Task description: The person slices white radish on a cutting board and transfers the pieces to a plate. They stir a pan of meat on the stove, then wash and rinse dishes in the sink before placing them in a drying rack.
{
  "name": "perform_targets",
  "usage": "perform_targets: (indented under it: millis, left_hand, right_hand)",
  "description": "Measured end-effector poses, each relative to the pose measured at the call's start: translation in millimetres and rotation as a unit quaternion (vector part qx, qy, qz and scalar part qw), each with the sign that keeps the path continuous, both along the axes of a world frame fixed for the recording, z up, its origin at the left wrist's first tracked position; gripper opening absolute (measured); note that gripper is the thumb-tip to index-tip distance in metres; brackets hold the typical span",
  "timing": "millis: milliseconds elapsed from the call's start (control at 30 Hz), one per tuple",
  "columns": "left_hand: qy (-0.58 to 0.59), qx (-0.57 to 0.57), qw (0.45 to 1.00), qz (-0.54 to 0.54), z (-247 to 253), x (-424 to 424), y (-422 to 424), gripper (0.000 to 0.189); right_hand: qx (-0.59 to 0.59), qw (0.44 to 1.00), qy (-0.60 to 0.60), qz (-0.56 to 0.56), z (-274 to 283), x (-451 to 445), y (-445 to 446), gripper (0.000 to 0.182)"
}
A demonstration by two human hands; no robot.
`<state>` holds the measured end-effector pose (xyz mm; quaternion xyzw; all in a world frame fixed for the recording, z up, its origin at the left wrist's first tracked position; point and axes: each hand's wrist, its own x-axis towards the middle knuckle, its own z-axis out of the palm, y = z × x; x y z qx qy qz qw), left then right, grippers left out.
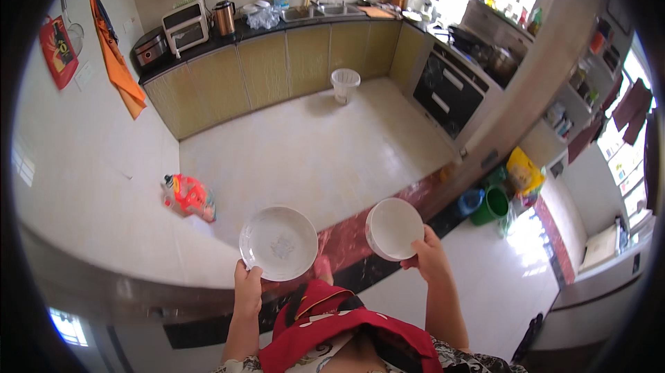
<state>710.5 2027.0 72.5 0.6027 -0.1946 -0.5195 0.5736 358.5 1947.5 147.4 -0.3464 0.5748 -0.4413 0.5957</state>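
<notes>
My left hand (pixel 248 285) grips the near-left rim of a shallow white plate (pixel 275 238) with a faint printed motif at its middle. In my right hand (pixel 426 256) is a deeper white bowl (pixel 395 227), held by its right side with the thumb at the rim. Nothing shows inside either dish. Both are held in front of the red apron (pixel 353 326), above a dark red stone threshold (pixel 348 243). The plate and bowl are apart from each other.
Ahead, a cabinet run (pixel 265 66) carries a sink (pixel 332 11), a toaster oven (pixel 185 27) and a kettle (pixel 225 17). A white basket (pixel 345 84) stands on the floor. Left lies a red bag (pixel 192 196). A door-frame post (pixel 519 97) and green bucket (pixel 491 207) are right.
</notes>
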Motion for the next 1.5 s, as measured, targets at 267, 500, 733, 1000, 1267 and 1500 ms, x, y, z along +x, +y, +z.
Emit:
perform_targets:
  millis: [267, 500, 733, 1000, 1267, 1500]
  left_hand:
    - [0.048, -0.02, 0.998, -0.034, 35.8, -27.3, -267.1, 0.044]
    - [0.053, -0.055, 0.996, -0.035, 24.4, -59.1, -500.6, 0.043]
    - [0.042, -0.014, 0.998, 0.047, 27.9, -57.7, -687.6, 0.04]
    - [0.018, 0.004, 0.993, 0.117, 0.7, -19.4, -920.2, 0.035]
    - [0.087, -0.046, 0.988, 0.121, -43.3, 20.8, -1200.0, 0.031]
    - [0.028, -0.042, 0.986, 0.157, -39.2, 23.9, -1362.2, 0.033]
  right_hand:
    - [0.033, 0.999, 0.011, -0.041, -4.9, -27.0, -212.8, 0.042]
    - [0.022, 0.996, 0.012, -0.086, -68.0, -72.8, -413.8, 0.044]
    - [0.032, 0.999, -0.015, -0.005, -32.1, -105.8, -675.3, 0.048]
    - [0.039, 0.997, -0.068, 0.007, -36.0, -106.0, -965.8, 0.044]
    - [0.028, 0.997, -0.075, 0.004, -17.8, -80.2, -1195.1, 0.038]
    - [0.02, 0.994, 0.053, 0.097, -8.7, -46.4, -1423.6, 0.035]
